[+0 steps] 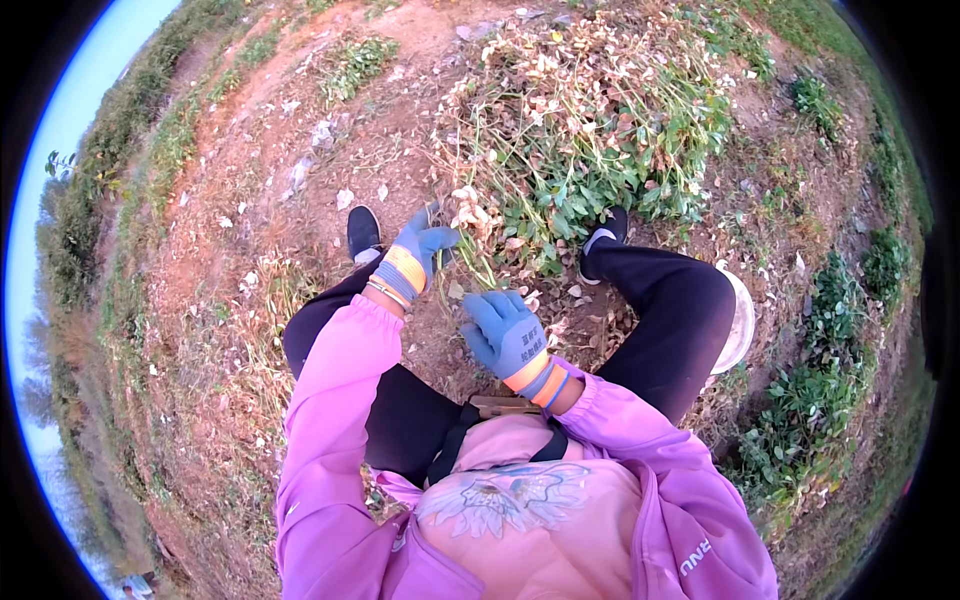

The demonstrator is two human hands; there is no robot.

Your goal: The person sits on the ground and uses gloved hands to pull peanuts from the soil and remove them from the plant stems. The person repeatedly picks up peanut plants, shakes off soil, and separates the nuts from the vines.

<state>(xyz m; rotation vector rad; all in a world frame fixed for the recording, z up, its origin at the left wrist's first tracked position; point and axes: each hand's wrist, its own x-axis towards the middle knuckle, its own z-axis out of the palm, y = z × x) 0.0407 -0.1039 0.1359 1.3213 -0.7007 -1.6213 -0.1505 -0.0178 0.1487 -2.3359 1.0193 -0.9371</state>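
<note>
A large heap of pulled peanut plants [592, 142] lies on the soil in front of me, leaves and stems tangled, with a cluster of pale peanut pods [474, 210] at its near left edge. My left hand [421, 251], in a blue-grey coated glove with an orange cuff, is just left of these pods, thumb and fingers spread around the side of some stems. My right hand [504, 334], gloved alike, has its fingers bent at the lower end of green stems [480, 262]. Its palm faces away, so whether it grips them cannot be told.
A white bucket [739, 322] stands beyond my right knee, partly hidden by it. My shoes [364, 231] rest on either side. Dry leaves and plastic scraps [300, 174] litter the reddish soil at left; green plants [806, 412] grow at right.
</note>
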